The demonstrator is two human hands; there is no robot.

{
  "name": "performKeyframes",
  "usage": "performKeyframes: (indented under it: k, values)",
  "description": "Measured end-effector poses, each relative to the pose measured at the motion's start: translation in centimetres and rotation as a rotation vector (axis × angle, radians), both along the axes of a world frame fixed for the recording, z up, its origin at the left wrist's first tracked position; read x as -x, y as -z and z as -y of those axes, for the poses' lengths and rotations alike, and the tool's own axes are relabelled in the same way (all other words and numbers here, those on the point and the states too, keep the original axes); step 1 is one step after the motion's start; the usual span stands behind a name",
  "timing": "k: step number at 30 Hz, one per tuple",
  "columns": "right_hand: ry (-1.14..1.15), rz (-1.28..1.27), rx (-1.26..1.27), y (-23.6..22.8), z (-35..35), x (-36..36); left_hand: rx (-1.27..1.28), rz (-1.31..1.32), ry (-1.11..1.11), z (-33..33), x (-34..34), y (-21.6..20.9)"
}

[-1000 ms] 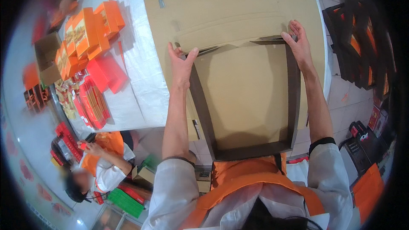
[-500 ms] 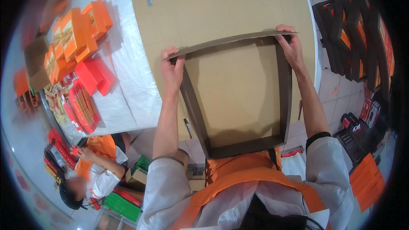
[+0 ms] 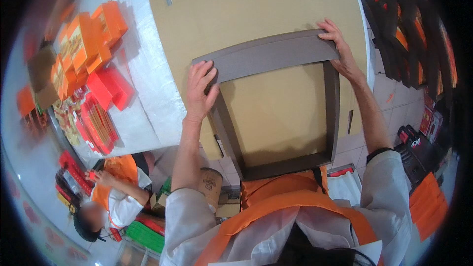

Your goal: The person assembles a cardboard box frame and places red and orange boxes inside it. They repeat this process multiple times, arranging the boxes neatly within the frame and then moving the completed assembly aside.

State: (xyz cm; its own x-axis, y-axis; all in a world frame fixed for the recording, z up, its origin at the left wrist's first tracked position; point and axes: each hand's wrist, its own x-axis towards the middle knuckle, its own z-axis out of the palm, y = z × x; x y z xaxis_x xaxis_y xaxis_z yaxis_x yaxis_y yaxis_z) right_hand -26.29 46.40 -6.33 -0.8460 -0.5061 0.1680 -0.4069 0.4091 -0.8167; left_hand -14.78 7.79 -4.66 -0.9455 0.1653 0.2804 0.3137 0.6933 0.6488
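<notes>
Head view: the dark frame [image 3: 271,53] lay between both hands over the cardboard sheet [image 3: 236,12], long axis running away from the body. Left hand [image 3: 198,93] and right hand [image 3: 342,51] each had a half-curled grip on its far corners, neither clearly nearer.

Has a worktop [image 3: 160,135] draped in creased white sheeting [image 3: 148,76] at ten o'clock; shows pale floor tiles [image 3: 394,117] with thin joints at three o'clock. Includes, at eight o'clock, a glossy pale surface [image 3: 29,180] blotched with pink, impossible to place as wall or counter.
</notes>
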Motion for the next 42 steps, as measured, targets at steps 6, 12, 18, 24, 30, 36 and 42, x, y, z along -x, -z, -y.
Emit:
performKeyframes:
  k: [6,12,18,24,30,36,42]
  values:
    - [-0.326,-0.049,-0.581,-5.8,-0.8,2.2,0.264,0.114,0.131,1.2,2.1,-1.9]
    - [-0.432,0.288,-0.632,-4.9,2.7,6.4,0.405,0.532,0.258,-0.8,7.6,-3.5]
    - [-0.358,-0.109,-0.97,-2.8,5.7,5.6,0.697,0.454,0.147,-2.6,8.3,-1.2]
    - [-0.148,-0.258,-0.84,-1.6,4.4,2.7,0.621,0.221,0.055,-2.2,6.5,0.5]
    - [-0.015,-0.074,-0.942,-2.8,3.5,3.2,0.544,0.473,-0.237,-1.3,5.4,-0.7]
    - [0.203,-0.064,-0.398,-2.4,2.6,1.4,0.373,0.516,-0.242,0.5,6.1,-0.2]
    - [0.45,0.256,-0.102,-3.8,-5.1,-2.2,-0.036,0.778,-0.619,9.6,5.0,-2.4]
